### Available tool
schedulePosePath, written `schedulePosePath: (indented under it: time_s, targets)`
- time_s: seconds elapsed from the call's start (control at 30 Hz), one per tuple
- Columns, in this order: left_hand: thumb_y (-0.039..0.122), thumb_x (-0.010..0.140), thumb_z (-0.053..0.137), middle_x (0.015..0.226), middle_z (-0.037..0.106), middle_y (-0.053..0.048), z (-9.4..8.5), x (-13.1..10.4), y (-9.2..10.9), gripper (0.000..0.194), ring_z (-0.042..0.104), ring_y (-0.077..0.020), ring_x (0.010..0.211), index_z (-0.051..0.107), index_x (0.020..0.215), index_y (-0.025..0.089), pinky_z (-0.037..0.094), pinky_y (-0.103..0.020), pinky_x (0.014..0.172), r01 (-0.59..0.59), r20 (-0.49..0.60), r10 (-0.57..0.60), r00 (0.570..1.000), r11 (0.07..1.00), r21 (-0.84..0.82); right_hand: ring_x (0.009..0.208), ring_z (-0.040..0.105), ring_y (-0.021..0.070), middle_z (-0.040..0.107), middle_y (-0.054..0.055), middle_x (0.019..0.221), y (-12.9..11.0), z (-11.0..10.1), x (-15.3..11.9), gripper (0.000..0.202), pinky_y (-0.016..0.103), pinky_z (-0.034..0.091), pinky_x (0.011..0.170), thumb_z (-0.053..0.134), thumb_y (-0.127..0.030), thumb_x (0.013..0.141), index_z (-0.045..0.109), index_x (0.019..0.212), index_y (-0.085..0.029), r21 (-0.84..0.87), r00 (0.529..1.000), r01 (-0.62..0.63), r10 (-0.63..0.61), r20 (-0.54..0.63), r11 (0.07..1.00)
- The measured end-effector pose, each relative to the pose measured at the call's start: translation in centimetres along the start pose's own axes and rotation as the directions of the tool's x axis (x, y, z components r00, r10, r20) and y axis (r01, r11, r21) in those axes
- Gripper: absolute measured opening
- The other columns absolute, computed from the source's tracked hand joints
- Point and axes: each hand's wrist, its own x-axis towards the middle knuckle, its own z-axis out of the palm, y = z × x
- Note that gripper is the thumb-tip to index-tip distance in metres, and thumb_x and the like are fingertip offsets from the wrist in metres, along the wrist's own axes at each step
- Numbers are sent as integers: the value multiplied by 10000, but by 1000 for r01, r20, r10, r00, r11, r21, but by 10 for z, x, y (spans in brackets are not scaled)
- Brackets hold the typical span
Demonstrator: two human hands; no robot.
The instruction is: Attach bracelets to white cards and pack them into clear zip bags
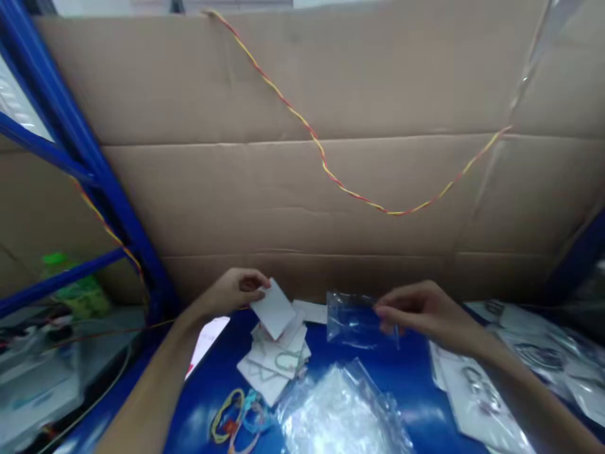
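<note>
My left hand (239, 290) pinches a white card (274, 309) by its upper corner, tilted above a loose pile of white cards (271, 369). A bracelet-like loop shows on one card of the pile. On the right, my right hand (418, 309) grips the edge of a clear plastic bag (352, 321) between thumb and fingers. Nothing shows inside this bag. Between the hands, nearer to me, lies a stack of clear plastic bags (343, 413) on the blue tabletop (416, 400).
Coloured bands (241, 416) lie at the front left. Bagged cards with looped items (482, 391) and more packets (543, 356) occupy the right. A blue metal frame (118, 202) rises at left, a green-capped bottle (78, 290) behind it. A cardboard wall (307, 208) with twisted wire (326, 165) closes the back.
</note>
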Motion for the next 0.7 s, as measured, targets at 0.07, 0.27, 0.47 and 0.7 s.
schedulePosePath:
  time_s: [0.07, 0.27, 0.47, 0.7]
  targets:
    - [289, 691, 775, 817, 733, -53, 1, -2, 3, 204, 672, -198, 741, 706, 838, 166, 502, -232, 629, -34, 52, 35, 998, 999, -9, 637, 686, 172, 779, 70, 741, 0, -1, 0, 347, 254, 526, 600, 771, -487, 854, 789, 897, -143, 40, 998, -4, 1, 64, 999]
    - [221, 726, 642, 903, 664, -24, 17, 2, -6, 313, 647, -191, 827, 600, 1035, 188, 502, -256, 711, -125, 160, 108, 981, 987, 99, 578, 634, 134, 732, 46, 676, 8, 2, 0, 362, 212, 478, 548, 760, -489, 849, 744, 839, -127, -18, 905, -148, 143, 401, 989]
    - [198, 719, 580, 1113, 727, -79, 39, 12, -26, 421, 672, -288, 1063, 683, 1126, 194, 512, -379, 940, -170, 275, 45, 960, 875, 454, 522, 557, 107, 652, 5, 605, 24, 23, 5, 372, 191, 410, 508, 714, -473, 865, 779, 962, -120, -120, 813, -161, 200, 546, 980]
    - [337, 794, 650, 1226, 711, -113, 38, 7, -21, 396, 630, -311, 1174, 708, 1155, 184, 481, -403, 1034, -252, 229, 146, 962, 795, 552, 733, 655, 184, 742, 34, 806, 26, 39, 3, 227, 245, 434, 625, 739, -320, 790, 825, 971, -215, -478, 926, 10, 172, 337, 879]
